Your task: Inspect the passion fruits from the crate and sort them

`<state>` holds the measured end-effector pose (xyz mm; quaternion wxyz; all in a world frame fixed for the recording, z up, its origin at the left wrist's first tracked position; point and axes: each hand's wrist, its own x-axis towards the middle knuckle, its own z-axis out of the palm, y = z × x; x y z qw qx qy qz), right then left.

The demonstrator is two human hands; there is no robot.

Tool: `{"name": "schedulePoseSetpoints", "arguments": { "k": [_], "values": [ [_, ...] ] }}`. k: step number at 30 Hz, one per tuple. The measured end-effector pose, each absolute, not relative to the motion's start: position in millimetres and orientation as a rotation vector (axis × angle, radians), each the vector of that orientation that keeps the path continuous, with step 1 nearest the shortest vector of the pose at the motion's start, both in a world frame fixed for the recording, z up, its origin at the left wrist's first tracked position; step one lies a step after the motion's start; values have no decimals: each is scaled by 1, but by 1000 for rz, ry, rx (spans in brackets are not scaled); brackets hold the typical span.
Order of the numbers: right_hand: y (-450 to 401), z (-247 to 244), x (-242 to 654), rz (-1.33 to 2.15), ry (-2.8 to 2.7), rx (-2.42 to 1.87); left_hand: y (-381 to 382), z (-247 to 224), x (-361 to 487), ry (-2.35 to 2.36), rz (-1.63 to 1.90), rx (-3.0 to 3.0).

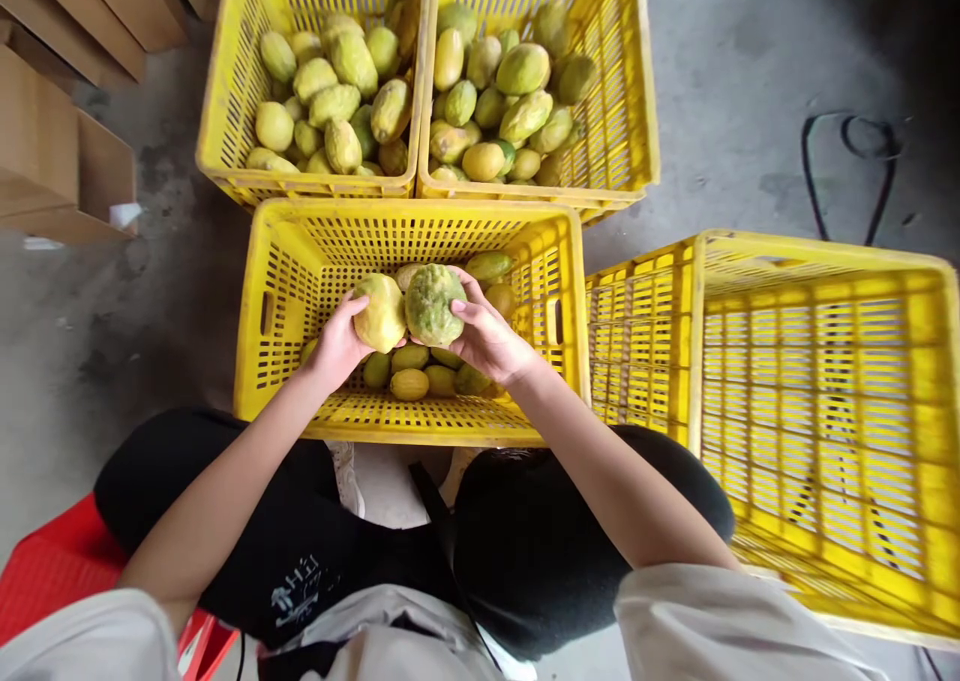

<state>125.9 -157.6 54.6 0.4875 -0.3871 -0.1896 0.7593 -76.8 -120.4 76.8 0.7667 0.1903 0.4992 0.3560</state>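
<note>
Left hand [341, 346] — fingers round yellow fruit [379, 313]; right hand [493, 336] — fingers round green fruit [434, 304]; both over near crate [420, 430], presumably so drops land inside.

The left hand [343, 339] and right hand [489, 336] partly hide fruit [410, 384] inside the near crate [390, 430]. Cardboard boxes [37, 126] run out of frame at left, and print [296, 593] on black trousers [525, 551] cannot be read.
</note>
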Motion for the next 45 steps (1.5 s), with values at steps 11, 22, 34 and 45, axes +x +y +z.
{"name": "schedulePoseSetpoints", "arguments": {
  "k": [11,22,34,45],
  "values": [
    [-152,61,134,1886,-496,-1030,-123,74,-68,1147,839,407],
    [-153,56,128,1917,-431,-1010,-126,78,-66,1065,872,321],
    [-152,59,130,1882,-488,-1142,-125,81,-72,959,824,488],
    [-152,64,127,1879,-480,-1048,-120,87,-70,1078,848,549]
  ]
}}
